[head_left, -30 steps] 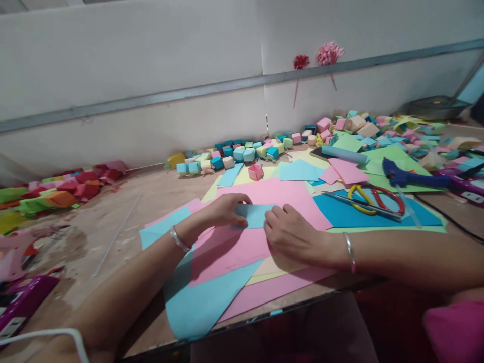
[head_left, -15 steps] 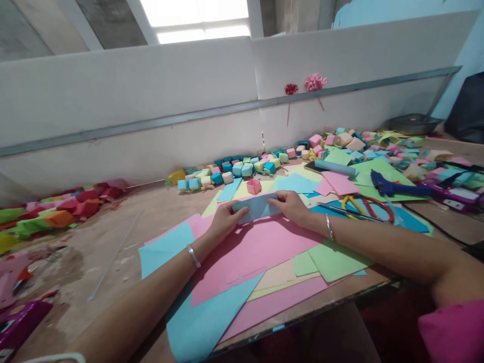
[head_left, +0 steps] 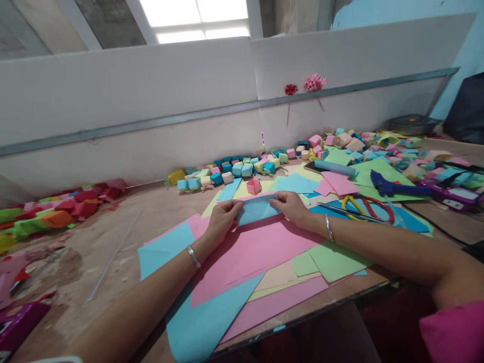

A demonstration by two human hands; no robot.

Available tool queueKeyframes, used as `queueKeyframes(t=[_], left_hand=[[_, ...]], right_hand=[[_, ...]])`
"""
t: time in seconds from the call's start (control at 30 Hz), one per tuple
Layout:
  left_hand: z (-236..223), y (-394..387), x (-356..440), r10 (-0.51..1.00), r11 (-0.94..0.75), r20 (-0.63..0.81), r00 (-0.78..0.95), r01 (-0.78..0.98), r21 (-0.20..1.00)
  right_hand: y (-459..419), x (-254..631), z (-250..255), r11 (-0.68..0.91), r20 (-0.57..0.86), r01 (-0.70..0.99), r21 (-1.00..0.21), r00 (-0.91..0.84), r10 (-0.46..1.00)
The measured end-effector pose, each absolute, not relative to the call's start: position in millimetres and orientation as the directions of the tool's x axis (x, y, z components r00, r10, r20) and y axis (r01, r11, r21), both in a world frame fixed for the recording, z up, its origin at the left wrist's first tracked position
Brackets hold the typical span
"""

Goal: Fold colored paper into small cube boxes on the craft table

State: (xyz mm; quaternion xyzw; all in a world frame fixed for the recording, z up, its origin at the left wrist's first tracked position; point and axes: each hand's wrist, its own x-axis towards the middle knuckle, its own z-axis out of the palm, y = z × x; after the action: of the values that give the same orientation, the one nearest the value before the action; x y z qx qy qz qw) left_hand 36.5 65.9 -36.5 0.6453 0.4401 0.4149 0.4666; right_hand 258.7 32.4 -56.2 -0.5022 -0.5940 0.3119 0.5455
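Observation:
A folded strip of light blue paper (head_left: 259, 209) is stretched between my two hands, just above a large pink sheet (head_left: 253, 252). My left hand (head_left: 224, 217) pinches its left end between thumb and fingers. At the right end, my right hand (head_left: 293, 205) pinches the upper corner the same way. Just beyond the strip sits a small open pink paper box (head_left: 254, 186). Light blue sheets (head_left: 212, 312) and green sheets (head_left: 338, 259) lie partly under or beside the pink one.
Yellow- and red-handled scissors (head_left: 378, 209) and a blue glue gun (head_left: 397, 189) lie to the right. Several small paper cubes (head_left: 247, 170) line the back, near a white panel (head_left: 151, 91). More red, green and orange paper pieces (head_left: 75, 204) are piled at left. The table edge (head_left: 302, 315) runs in front.
My left thumb has shifted up along the strip's left end, uncovering more of its face. The right hand has barely moved, and the strip stays between both hands.

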Motion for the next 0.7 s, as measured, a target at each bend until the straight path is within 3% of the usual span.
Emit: queueKeyframes(t=[0.43,0.7], left_hand=[[-31.7,63.1,37.2,0.966,-0.190,0.135,0.222,0.248,0.950],[-33.4,68.3,34.4,0.915,-0.402,0.336,0.223,0.428,0.810]], right_hand=[[30.0,258.7,-51.5,0.313,0.364,0.244,-0.918,0.207,0.908],[28.6,259.1,-49.2,0.352,0.408,0.261,-0.899,0.205,0.890]])
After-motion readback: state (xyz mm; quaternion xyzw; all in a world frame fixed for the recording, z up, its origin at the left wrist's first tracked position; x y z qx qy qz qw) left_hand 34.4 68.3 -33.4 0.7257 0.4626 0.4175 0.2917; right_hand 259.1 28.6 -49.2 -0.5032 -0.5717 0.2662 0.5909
